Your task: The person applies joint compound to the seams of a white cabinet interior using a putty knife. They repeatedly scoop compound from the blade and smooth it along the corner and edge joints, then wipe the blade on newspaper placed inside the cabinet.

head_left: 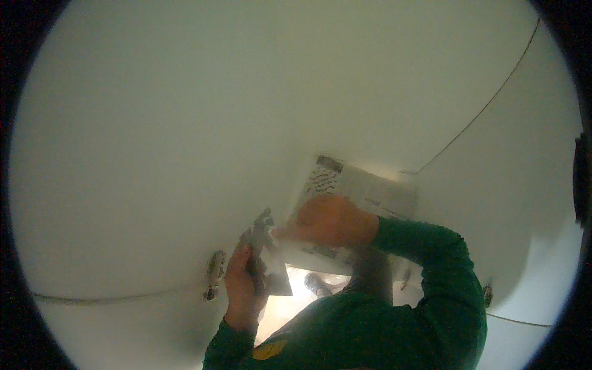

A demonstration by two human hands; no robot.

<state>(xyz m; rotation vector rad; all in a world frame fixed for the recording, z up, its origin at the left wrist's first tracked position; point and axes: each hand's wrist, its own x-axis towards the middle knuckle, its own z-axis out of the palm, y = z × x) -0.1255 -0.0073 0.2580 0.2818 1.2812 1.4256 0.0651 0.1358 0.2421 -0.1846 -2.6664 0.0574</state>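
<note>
My left hand [240, 280] grips a flat grey-and-white piece [268, 262] with a ragged, patchy upper end and a straighter lower edge; its kind is not clear. The fingers wrap its left side. Just right of it, my right hand [327, 220] is curled and blurred by motion, its fingers toward the piece. Whatever it may hold is too smeared to name. Beyond and beneath the right hand lies a newspaper-like printed sheet [382, 188], partly covered by hand and forearm.
Pale, smooth wall surfaces [172, 123] surround me. A small dark-and-white fitting [214, 274] sits left of my left hand, another [488, 296] right of my right arm. A thin dark line [487, 105] curves down at right. Below, a bright patch [299, 290] shows beside my leg [373, 277].
</note>
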